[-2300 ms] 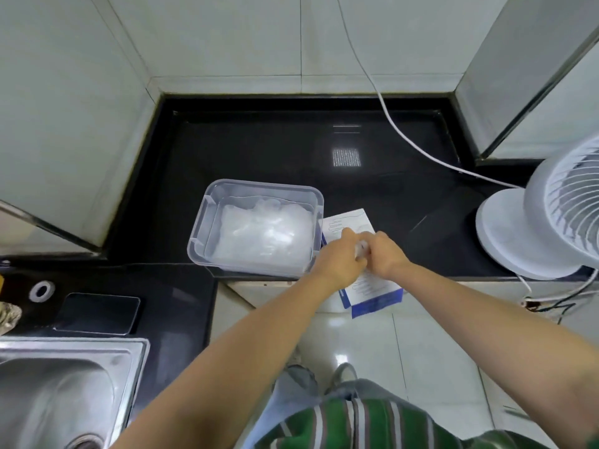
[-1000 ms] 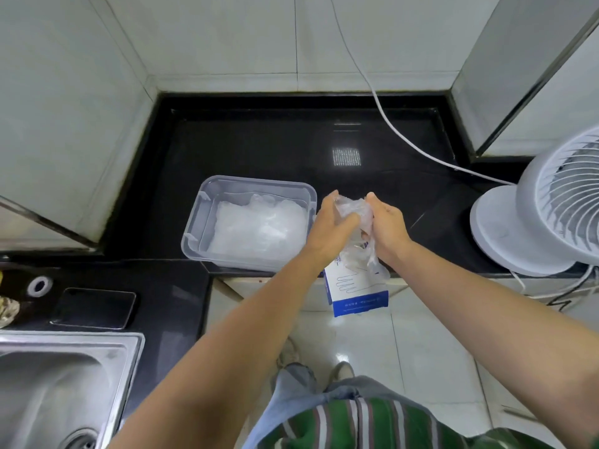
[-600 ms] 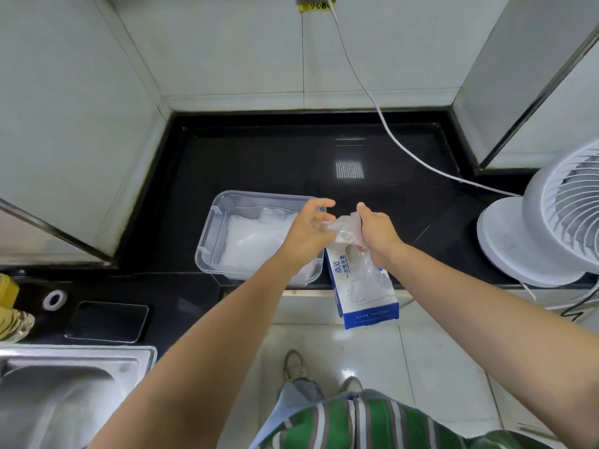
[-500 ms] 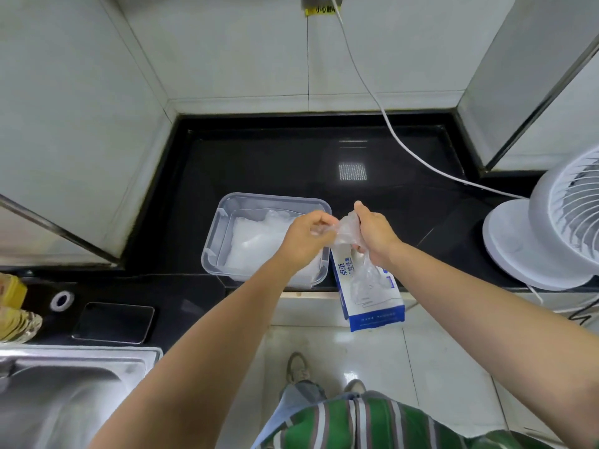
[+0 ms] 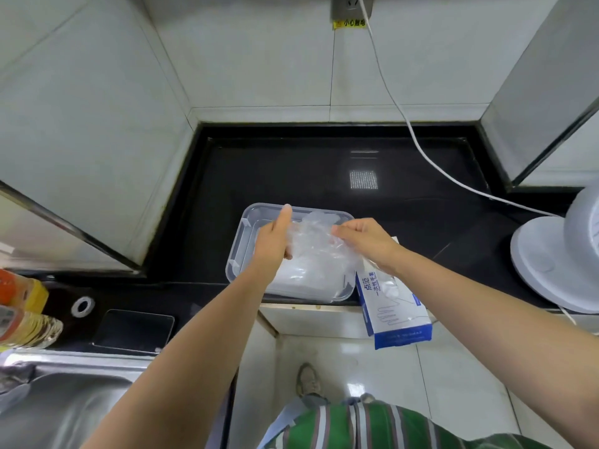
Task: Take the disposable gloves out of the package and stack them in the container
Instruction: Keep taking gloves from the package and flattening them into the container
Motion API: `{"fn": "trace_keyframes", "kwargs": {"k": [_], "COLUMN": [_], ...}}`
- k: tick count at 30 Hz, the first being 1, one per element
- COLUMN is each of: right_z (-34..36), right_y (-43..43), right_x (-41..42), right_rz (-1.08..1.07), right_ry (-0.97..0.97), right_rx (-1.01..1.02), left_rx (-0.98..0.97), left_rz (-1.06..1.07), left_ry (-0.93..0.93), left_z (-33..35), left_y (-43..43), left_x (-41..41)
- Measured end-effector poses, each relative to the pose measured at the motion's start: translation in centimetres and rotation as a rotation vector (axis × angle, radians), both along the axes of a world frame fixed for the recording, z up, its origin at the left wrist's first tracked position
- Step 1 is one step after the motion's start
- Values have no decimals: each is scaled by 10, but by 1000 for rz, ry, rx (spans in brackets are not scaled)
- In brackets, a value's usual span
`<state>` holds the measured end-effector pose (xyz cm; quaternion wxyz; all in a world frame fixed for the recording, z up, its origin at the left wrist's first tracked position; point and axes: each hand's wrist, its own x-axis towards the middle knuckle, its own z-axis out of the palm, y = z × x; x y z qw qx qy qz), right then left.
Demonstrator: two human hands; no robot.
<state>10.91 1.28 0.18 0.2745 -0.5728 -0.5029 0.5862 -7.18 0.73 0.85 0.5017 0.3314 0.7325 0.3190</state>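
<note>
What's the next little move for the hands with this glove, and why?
Probably lower the glove flat onto the pile in the container and let go: the left hand and right hand hold it spread right above the pile.

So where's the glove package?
Head view: the glove package overhangs the front edge of the counter, right of the clear container, by the right hand.

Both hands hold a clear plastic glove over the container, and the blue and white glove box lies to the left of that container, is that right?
Not quite. In the head view the glove box lies to the right of the container, not the left. The rest stands: the left hand and right hand hold a clear plastic glove over it.
</note>
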Motion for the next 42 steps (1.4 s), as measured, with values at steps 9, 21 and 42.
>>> {"fn": "trace_keyframes", "kwargs": {"k": [9,21,42], "right_z": [-4,4,8], "right_y": [16,32,46], "right_x": [-20,-32,-50], "right_rz": [-26,48,18], "right_ry": [-12,-123,-213], "right_rx": [-4,-129,654], "left_rx": [-107,-212,33], "left_rz": [52,-59,-631], "left_ry": [-465,-214,775], "left_z": [-13,-15,-55], "left_y": [9,19,24], "left_x": [-23,-44,-42]}}
